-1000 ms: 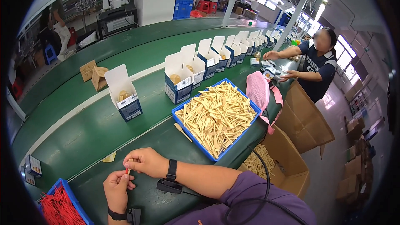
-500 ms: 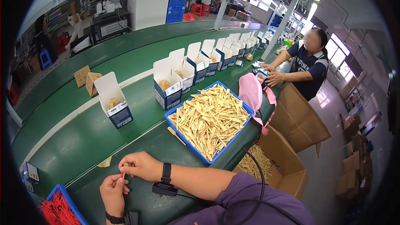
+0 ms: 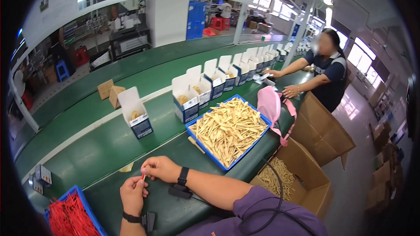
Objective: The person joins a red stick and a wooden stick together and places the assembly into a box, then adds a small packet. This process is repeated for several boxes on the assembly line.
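Note:
My left hand and my right hand meet fingertip to fingertip over the green belt. Between their pinched fingers shows a thin red piece, with a pale bit beside it; fingers cover most of both. Near my left hand, a blue tray of thin red strips sits at the lower left. Beyond my right forearm stands a blue tray heaped with small flat wooden sticks. One loose stick lies against its left side.
Open blue-and-white boxes line the belt into the distance. A pink bag lies right of the stick tray, above a cardboard carton holding more sticks. A co-worker stands at the far right. Two brown cardboard pieces rest farther back.
The whole view has shifted, so the trays and boxes sit lower and farther right. My hands stay pinched together on the red piece. The co-worker's hands have moved apart.

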Demonstrator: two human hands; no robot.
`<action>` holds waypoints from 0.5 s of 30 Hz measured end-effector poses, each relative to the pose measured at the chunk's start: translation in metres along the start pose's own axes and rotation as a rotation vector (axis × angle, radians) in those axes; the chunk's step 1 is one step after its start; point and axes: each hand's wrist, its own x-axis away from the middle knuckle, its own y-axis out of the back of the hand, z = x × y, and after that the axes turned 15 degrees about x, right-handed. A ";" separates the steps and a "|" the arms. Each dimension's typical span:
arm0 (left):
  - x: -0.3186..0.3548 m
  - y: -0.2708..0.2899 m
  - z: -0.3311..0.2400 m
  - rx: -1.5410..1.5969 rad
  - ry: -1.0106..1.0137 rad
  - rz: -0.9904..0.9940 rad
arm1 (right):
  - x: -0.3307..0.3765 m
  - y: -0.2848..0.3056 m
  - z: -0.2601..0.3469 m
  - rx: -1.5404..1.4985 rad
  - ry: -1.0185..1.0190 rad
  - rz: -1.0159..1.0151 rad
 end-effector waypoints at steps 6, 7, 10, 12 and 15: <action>0.001 -0.004 -0.001 0.014 -0.020 -0.026 | 0.004 0.007 0.005 -0.040 -0.014 -0.006; 0.000 -0.003 0.001 0.015 -0.016 -0.032 | 0.003 0.005 0.004 -0.059 -0.027 -0.007; 0.002 -0.002 0.004 0.031 0.000 -0.027 | 0.004 0.002 0.003 -0.070 -0.045 -0.013; 0.001 0.000 0.007 0.011 -0.016 -0.036 | 0.005 0.005 0.003 -0.066 -0.054 -0.017; 0.000 0.001 0.010 0.009 -0.028 -0.035 | 0.000 0.005 0.000 -0.048 -0.049 -0.003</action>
